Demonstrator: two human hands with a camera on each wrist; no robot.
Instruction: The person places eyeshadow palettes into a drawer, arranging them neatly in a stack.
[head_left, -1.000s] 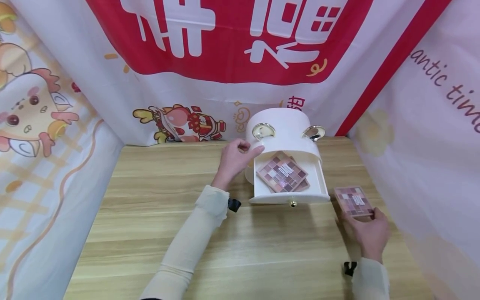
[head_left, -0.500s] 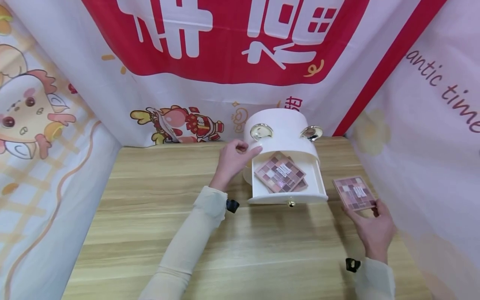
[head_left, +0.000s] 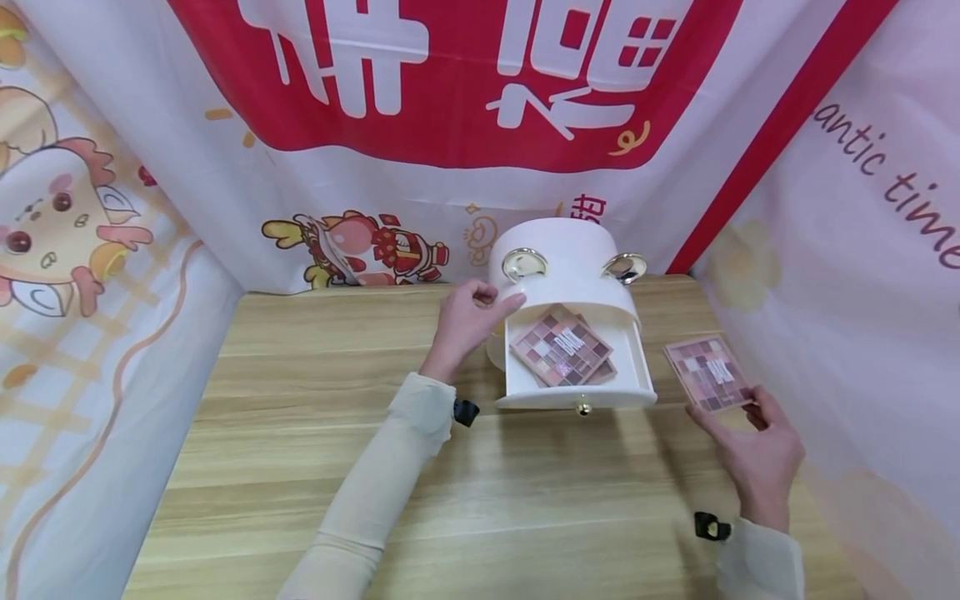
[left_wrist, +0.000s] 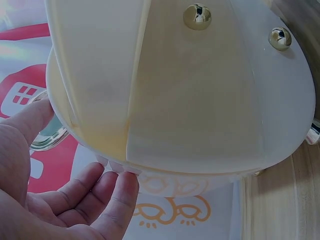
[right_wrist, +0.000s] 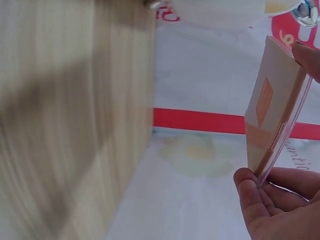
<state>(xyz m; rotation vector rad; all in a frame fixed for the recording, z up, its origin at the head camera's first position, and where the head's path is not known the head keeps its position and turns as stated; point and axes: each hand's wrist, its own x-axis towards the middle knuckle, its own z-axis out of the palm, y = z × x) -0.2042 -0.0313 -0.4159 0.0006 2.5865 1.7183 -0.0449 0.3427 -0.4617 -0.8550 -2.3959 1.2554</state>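
A white storage box stands at the back of the table with one drawer pulled out. Inside that drawer lie two eyeshadow palettes, one crossed over the other. My left hand holds the box at its left side; in the left wrist view, its thumb and fingertips touch the rim and wall. Right of the box, my right hand pinches another eyeshadow palette by its near edge. The right wrist view shows this palette's pale back, raised off the table.
Round gold knobs sit on the box's front, and gold rings stick out near its top. Printed cloth hangs behind and along both sides of the wooden table.
My right hand has moved slightly right, and the palette in it has risen and tilted. The left hand, the box and the drawer stay as they were.
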